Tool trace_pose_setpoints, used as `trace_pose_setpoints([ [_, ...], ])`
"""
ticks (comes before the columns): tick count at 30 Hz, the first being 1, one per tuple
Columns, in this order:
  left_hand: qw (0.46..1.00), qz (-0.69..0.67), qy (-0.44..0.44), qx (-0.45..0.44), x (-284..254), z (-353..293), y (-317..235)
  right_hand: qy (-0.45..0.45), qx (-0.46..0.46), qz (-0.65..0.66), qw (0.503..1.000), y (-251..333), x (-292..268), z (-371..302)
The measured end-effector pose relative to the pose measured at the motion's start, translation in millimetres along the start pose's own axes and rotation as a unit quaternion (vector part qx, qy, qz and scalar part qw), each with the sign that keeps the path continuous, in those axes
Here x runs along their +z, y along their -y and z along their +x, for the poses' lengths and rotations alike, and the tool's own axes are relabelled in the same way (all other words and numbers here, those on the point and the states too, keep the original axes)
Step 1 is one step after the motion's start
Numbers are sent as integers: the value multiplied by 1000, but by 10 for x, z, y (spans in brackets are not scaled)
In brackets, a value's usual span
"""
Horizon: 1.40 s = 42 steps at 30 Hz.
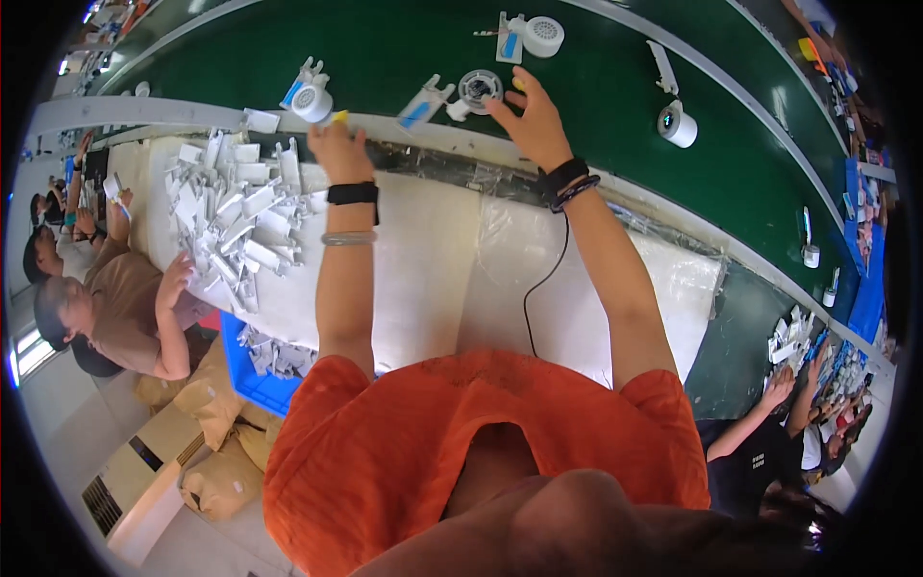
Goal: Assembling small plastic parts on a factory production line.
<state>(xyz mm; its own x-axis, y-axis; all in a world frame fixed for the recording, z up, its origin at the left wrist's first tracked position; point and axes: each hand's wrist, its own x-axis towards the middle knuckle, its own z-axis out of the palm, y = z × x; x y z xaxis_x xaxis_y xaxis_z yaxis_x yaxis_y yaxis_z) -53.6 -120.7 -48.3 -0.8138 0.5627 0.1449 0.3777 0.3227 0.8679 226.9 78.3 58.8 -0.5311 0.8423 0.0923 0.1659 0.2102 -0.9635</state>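
Right hand (532, 117) fingers spread, holding nothing, reaching for round grey-white part (477, 90) on green belt (596, 106); left hand (336, 144) pinches small yellow piece (338, 117) at surface (423, 250) edge; I'd grip the rim squarely before it drifts.

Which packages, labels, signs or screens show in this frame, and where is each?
No screens or signs.
Blue bin: below the white table's left edge, rectangular, holding white parts.
Tan sacks: on the floor lower left, lumpy, soft.
Blue label-like patch: on a white part on the green belt, between both hands; print unreadable.
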Motion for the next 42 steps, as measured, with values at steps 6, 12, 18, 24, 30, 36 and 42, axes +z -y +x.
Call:
trace_pose_setpoints([
  [6,891,-408,32,-196,-83,789,-464,115,19,-46,992,-129,-80,-171],
  [12,976,-183,-7,121,487,500,-1309,12,-183,-227,956,-21,-191,194],
  [18,933,-67,269,230,1059,-313,-1998,-43,-376,-418,826,-154,2,1313],
  [24,954,79,98,271,1076,273,-1592,140,-232,-584,765,-169,-76,1545],
  [30,957,-121,252,83,803,-159,-1691,294,-32,-175,939,-55,-619,1067],
  [36,927,-237,286,60,664,-748,-1990,324,164,270,892,607,-722,-280],
  [42,757,-205,618,50,264,-1005,-2317,384,43,147,911,855,-895,-1102],
])
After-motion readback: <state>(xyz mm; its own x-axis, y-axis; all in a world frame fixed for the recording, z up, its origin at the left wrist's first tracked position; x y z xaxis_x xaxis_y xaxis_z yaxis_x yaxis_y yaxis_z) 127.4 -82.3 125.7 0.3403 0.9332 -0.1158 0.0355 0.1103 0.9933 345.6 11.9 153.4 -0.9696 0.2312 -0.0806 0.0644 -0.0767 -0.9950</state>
